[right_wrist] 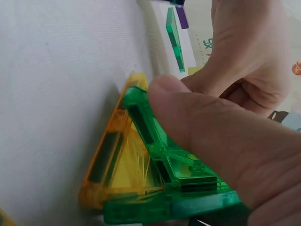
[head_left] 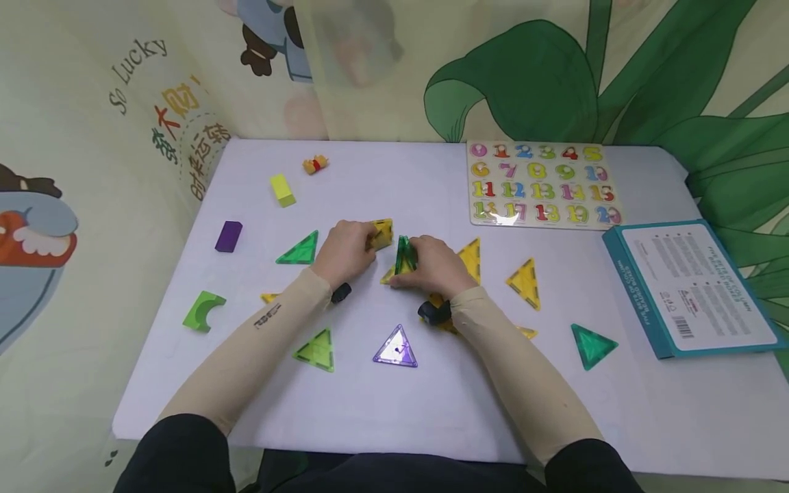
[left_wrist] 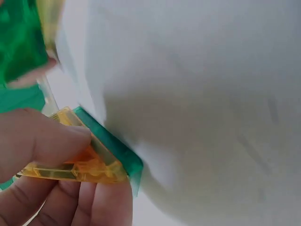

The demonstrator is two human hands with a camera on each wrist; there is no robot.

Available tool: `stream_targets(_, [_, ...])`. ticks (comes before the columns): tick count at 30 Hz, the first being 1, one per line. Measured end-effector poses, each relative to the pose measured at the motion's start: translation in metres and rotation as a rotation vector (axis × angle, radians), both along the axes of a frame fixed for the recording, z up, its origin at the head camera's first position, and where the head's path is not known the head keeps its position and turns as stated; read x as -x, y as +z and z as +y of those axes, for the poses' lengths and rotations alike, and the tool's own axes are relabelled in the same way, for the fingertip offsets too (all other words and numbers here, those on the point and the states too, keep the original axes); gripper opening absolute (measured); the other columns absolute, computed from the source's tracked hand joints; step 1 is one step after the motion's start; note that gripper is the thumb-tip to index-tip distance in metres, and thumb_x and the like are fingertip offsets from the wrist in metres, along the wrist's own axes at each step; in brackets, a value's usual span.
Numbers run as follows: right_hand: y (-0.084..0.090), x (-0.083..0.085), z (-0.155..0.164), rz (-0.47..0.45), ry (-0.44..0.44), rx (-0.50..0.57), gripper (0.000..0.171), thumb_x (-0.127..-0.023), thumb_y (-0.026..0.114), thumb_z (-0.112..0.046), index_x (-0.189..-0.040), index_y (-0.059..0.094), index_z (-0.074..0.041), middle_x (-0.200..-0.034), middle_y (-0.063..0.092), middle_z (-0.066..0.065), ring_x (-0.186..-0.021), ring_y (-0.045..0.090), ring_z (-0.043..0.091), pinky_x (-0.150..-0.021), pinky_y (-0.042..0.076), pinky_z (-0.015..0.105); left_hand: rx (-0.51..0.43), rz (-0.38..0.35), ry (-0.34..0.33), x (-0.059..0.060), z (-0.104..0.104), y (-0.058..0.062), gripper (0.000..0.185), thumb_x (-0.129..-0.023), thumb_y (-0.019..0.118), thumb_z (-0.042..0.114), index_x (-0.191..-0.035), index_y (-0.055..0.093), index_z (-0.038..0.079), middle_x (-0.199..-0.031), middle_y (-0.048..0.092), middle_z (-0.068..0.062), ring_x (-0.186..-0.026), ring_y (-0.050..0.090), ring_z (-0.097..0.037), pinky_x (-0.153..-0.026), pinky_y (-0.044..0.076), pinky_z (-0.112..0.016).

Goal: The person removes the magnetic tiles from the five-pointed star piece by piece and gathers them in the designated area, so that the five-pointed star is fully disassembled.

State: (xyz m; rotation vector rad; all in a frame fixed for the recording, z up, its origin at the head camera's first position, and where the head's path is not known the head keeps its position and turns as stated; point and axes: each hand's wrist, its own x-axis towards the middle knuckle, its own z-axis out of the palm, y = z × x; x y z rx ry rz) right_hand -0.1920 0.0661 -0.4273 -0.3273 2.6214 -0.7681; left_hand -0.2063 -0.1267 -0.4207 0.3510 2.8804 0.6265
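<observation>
My left hand pinches translucent yellow triangular magnetic tiles between thumb and fingers, left of the table's middle. In the left wrist view a green tile edge lies against the yellow piece. Just to the right, my right hand grips green triangular tiles, which stand at an angle to each other. A yellow triangular tile leans against these green tiles in the right wrist view. How the held tiles join is partly hidden by the fingers. The two held groups are apart.
Around the hands lie a green triangle, a lime triangle, a purple triangle, several yellow triangles and another green triangle. Blocks lie left; a number board and blue box are right.
</observation>
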Motion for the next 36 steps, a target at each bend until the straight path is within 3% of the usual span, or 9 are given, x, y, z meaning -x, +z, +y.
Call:
stream_targets(7, [-0.004, -0.003, -0.001, 0.004, -0.030, 0.011, 0.084, -0.078, 0.089, -0.050, -0.140, 0.058, -0.002, -0.118, 0.066, 0.011, -0.099, 0.059, 0.025, -0.090, 0.053, 0.039, 0.004, 0.014, 0.011, 0.007, -0.005, 0.000, 0.033, -0.096, 0.071, 0.011, -0.126, 0.069, -0.001, -0.117, 0.074, -0.018, -0.104, 0.070, -0.029, -0.096, 0.058, -0.045])
stream_targets(11, [-0.006, -0.005, -0.003, 0.018, -0.028, 0.014, 0.082, -0.079, 0.088, -0.052, -0.136, 0.059, -0.001, -0.114, 0.065, 0.011, -0.096, 0.058, 0.025, -0.085, 0.051, 0.037, -0.006, 0.046, 0.040, -0.001, -0.006, 0.005, 0.040, -0.094, 0.077, 0.021, -0.127, 0.067, 0.001, -0.114, 0.073, -0.015, -0.103, 0.067, -0.028, -0.095, 0.057, -0.043])
stream_targets(16, [-0.005, -0.007, -0.001, 0.022, -0.016, 0.008, 0.083, -0.080, 0.087, -0.051, -0.139, 0.057, 0.000, -0.117, 0.065, 0.013, -0.095, 0.057, 0.026, -0.085, 0.051, 0.037, -0.052, 0.152, 0.040, -0.017, -0.005, 0.009, 0.037, -0.094, 0.078, 0.034, -0.115, 0.070, 0.006, -0.095, 0.071, -0.009, -0.084, 0.064, -0.024, -0.076, 0.055, -0.038])
stream_targets(20, [-0.004, -0.008, 0.000, 0.022, -0.003, -0.005, 0.081, -0.083, 0.085, -0.048, -0.141, 0.057, 0.001, -0.122, 0.065, 0.015, -0.098, 0.058, 0.027, -0.088, 0.053, 0.039, -0.089, 0.045, -0.049, -0.025, 0.002, 0.006, 0.045, -0.095, 0.072, 0.046, -0.113, 0.074, 0.006, -0.089, 0.074, -0.006, -0.075, 0.063, -0.018, -0.068, 0.053, -0.031])
stream_targets(24, [-0.004, -0.006, 0.001, 0.006, 0.015, 0.011, 0.077, -0.085, 0.084, -0.041, -0.142, 0.057, 0.002, -0.126, 0.066, 0.017, -0.103, 0.061, 0.028, -0.095, 0.055, 0.043, -0.072, -0.087, -0.102, -0.026, 0.010, 0.001, 0.044, -0.095, 0.072, 0.039, -0.119, 0.073, 0.002, -0.091, 0.075, -0.008, -0.074, 0.063, -0.016, -0.066, 0.051, -0.027])
stream_targets(28, [-0.004, -0.004, 0.001, -0.030, 0.007, 0.051, 0.067, -0.090, 0.080, -0.028, -0.145, 0.056, 0.002, -0.138, 0.064, 0.020, -0.119, 0.063, 0.031, -0.110, 0.051, 0.046, -0.038, -0.104, -0.094, -0.025, 0.015, -0.003, 0.027, -0.093, 0.071, 0.020, -0.111, 0.073, 0.000, -0.081, 0.068, -0.007, -0.066, 0.057, -0.016, -0.058, 0.045, -0.026])
stream_targets(31, [-0.004, -0.003, 0.003, -0.029, -0.017, 0.087, 0.056, -0.095, 0.073, -0.019, -0.145, 0.057, 0.001, -0.143, 0.064, 0.019, -0.130, 0.061, 0.032, -0.116, 0.047, 0.047, -0.021, -0.098, -0.086, -0.024, 0.017, -0.003, 0.020, -0.093, 0.072, 0.017, -0.105, 0.073, 0.001, -0.074, 0.062, -0.005, -0.062, 0.053, -0.015, -0.055, 0.041, -0.024])
stream_targets(34, [-0.005, -0.002, 0.006, -0.003, -0.034, 0.119, 0.048, -0.098, 0.068, -0.015, -0.142, 0.060, 0.001, -0.139, 0.067, 0.019, -0.124, 0.064, 0.031, -0.110, 0.052, 0.045, -0.026, -0.108, -0.076, -0.023, 0.016, -0.004, 0.025, -0.094, 0.075, 0.021, -0.106, 0.074, 0.000, -0.068, 0.059, -0.003, -0.060, 0.051, -0.014, -0.054, 0.039, -0.023])
stream_targets(36, [-0.004, -0.002, 0.008, 0.011, -0.040, 0.138, 0.046, -0.098, 0.067, -0.014, -0.142, 0.061, 0.001, -0.134, 0.069, 0.019, -0.112, 0.065, 0.029, -0.099, 0.056, 0.041, -0.037, -0.114, -0.070, -0.022, 0.016, -0.004, 0.030, -0.094, 0.076, 0.024, -0.110, 0.074, 0.000, -0.067, 0.059, -0.003, -0.060, 0.052, -0.014, -0.055, 0.039, -0.024])
